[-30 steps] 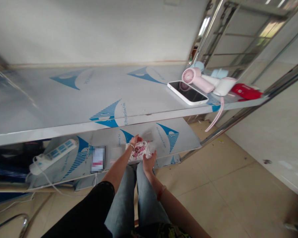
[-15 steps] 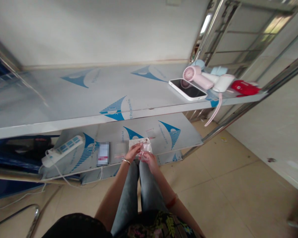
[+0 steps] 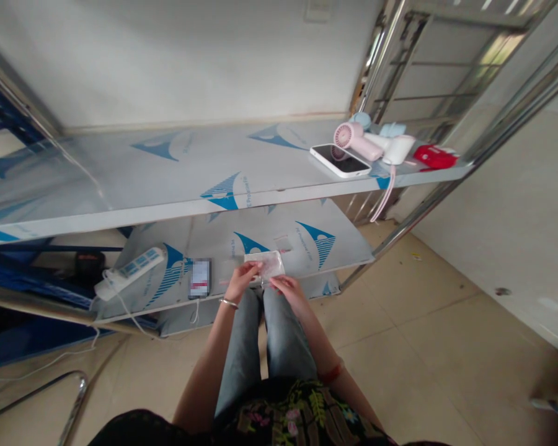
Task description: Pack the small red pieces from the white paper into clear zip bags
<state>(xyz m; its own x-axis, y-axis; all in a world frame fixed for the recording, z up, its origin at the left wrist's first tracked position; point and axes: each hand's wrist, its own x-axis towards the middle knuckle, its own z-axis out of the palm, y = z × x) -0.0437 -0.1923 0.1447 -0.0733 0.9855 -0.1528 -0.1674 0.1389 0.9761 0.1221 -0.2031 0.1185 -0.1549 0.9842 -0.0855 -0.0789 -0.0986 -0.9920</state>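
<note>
A small clear plastic bag (image 3: pixel 272 265) is stretched between my two hands above the lower shelf. My left hand (image 3: pixel 244 276) pinches its left side with the fingertips. On its lower right edge, my right hand (image 3: pixel 287 288) closes thumb and finger. Under the bag lies a flat whitish item (image 3: pixel 251 259), mostly covered, so its kind is hard to make out. Another small clear bag (image 3: pixel 283 243) rests flat on the shelf just beyond. To the left of my left hand lies a phone (image 3: pixel 199 278) with a lit, blurred screen and a white cable.
A white power strip (image 3: pixel 132 272) lies on the lower shelf (image 3: pixel 302 217) at left, its cable hanging over the edge. The upper shelf (image 3: pixel 177 179) overhangs behind my hands. On it are a white phone (image 3: pixel 339 161), a pink handheld fan (image 3: pixel 358 141) and a red item (image 3: pixel 434 157).
My hands have moved slightly apart, and the clear bag between them now lies flatter and more spread out. The camera view has shifted a little.
</note>
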